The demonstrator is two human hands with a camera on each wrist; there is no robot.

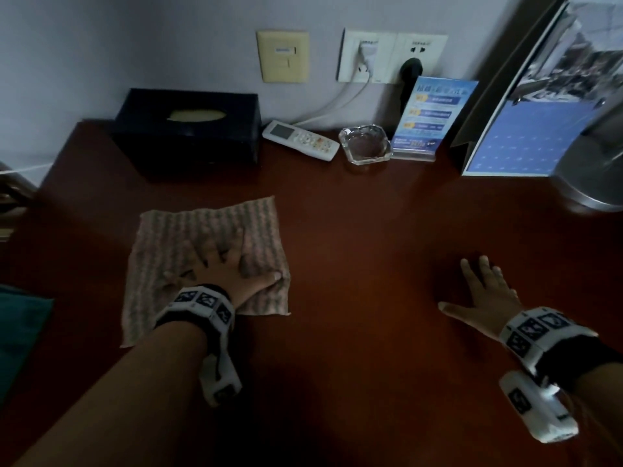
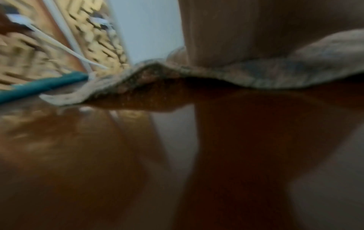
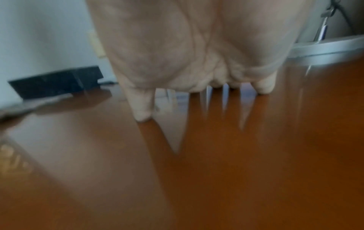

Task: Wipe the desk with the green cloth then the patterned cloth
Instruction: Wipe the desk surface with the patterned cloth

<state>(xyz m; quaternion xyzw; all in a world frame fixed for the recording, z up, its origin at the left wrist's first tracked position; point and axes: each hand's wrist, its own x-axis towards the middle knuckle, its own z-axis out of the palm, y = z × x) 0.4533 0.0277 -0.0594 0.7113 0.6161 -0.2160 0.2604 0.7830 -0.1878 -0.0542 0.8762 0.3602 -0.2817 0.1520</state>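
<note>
The patterned cloth (image 1: 188, 230), striped pink and grey, lies spread on the dark red-brown desk (image 1: 354, 230) left of centre. My left hand (image 1: 222, 264) presses flat on it with fingers spread and the thumb out to the right. In the left wrist view the cloth's rumpled edge (image 2: 256, 74) shows under the palm. The green cloth (image 1: 20, 328) lies at the desk's left edge, also a teal strip (image 2: 39, 87) in the left wrist view. My right hand (image 1: 482, 288) rests flat on the bare desk at the right, fingers spread, its fingertips (image 3: 141, 115) touching the wood.
Along the back wall stand a black tissue box (image 1: 188, 133), a white remote (image 1: 300, 139), a glass ashtray (image 1: 365, 143), a blue sign stand (image 1: 428, 119) and a calendar (image 1: 539, 123). A metal lamp base (image 1: 596, 176) sits at the far right. Cables hang from wall sockets (image 1: 391, 55).
</note>
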